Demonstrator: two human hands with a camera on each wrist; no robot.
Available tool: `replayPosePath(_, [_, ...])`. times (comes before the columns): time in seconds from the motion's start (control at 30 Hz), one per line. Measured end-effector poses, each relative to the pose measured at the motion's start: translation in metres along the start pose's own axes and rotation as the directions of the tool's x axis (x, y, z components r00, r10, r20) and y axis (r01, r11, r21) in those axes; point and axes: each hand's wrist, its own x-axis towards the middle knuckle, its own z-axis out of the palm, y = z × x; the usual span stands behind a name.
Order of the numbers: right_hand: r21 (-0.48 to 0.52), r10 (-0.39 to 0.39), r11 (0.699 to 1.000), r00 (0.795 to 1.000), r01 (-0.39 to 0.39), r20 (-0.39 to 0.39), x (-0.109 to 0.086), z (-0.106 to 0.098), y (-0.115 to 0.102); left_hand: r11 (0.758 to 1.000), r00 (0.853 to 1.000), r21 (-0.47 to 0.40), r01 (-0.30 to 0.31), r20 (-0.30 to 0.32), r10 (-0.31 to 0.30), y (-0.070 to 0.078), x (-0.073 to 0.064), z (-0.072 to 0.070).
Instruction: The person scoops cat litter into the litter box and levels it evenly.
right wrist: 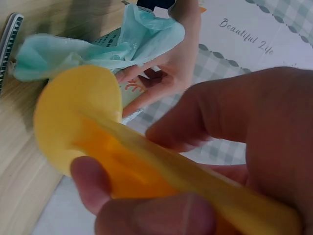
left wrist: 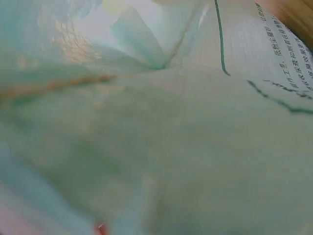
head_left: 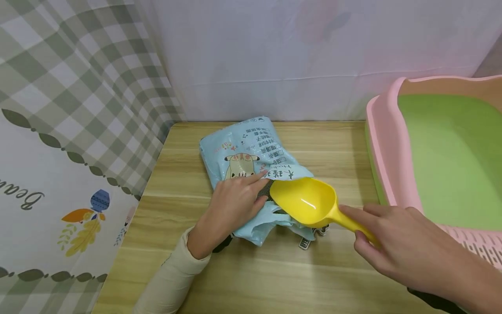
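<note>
A light blue bag of cat litter lies on the table, its torn mouth facing the right and front. Dark grains show just inside. My left hand grips the bag at its mouth, thumb and forefinger spread along the opening. In the left wrist view the bag's printed film fills the picture, blurred. My right hand holds a yellow scoop by its handle, fingers curled round it. The scoop's tip lies at the bag's mouth, its bowl facing up without visible contents. In the right wrist view, the scoop covers part of the bag.
A pink and green litter box stands on the right, close to my right hand. Below the bag's mouth a small dark-and-white strip pokes out on the wooden table. Checked cloth hangs on the left, pale cloth behind.
</note>
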Motion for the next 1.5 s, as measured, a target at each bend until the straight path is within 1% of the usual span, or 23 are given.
replayPosePath(0.13, [-0.015,-0.015,1.000,0.999,0.015,0.040,0.001,-0.003,-0.002,1.000,1.000,-0.004,-0.006,-0.004,0.006,0.000,0.000,0.000])
replayPosePath(0.27, [-0.035,-0.010,0.999,0.997,0.013,0.079,0.002,-0.008,-0.004,1.000,1.000,-0.012,-0.009,-0.006,0.009,0.000,0.000,0.000])
replayPosePath(0.37, [-0.059,-0.015,0.998,0.996,0.020,0.089,0.004,-0.012,-0.006,1.000,1.000,-0.011,-0.013,-0.006,0.013,0.000,0.000,0.000])
replayPosePath(0.5, [-0.081,-0.017,0.996,0.993,0.026,0.115,0.011,-0.016,-0.009,1.000,1.000,-0.006,-0.020,0.006,0.020,0.000,0.000,0.001])
replayPosePath(0.63, [-0.109,0.006,0.994,0.984,0.013,0.177,0.019,-0.019,-0.012,1.000,1.000,0.004,-0.027,0.012,0.027,0.000,0.000,0.001])
replayPosePath(0.73, [-0.129,0.008,0.991,0.977,0.020,0.213,0.027,-0.020,-0.011,0.999,0.999,0.012,-0.032,0.008,0.032,0.001,0.000,0.001])
replayPosePath(0.83, [-0.121,0.011,0.993,0.968,0.020,0.252,0.035,-0.020,-0.009,0.999,0.999,0.019,-0.036,0.006,0.036,0.001,0.000,0.001])
replayPosePath(1.0, [-0.078,0.052,0.997,0.945,-0.028,0.323,0.046,-0.019,-0.007,0.999,0.999,0.014,-0.038,0.001,0.038,0.001,0.000,0.002])
replayPosePath(1.17, [-0.039,0.066,0.998,0.946,-0.056,0.319,0.049,-0.014,-0.009,0.999,0.999,0.007,-0.036,-0.004,0.036,0.001,0.001,0.003])
replayPosePath(1.4, [0.034,0.089,0.994,0.944,-0.105,0.317,0.048,-0.004,-0.013,0.999,0.999,0.009,-0.034,-0.003,0.034,-0.001,0.001,0.003])
replayPosePath(1.5, [0.050,0.110,0.990,0.943,-0.132,0.314,0.047,0.001,-0.014,0.999,0.999,0.005,-0.034,-0.003,0.034,-0.002,0.001,0.004])
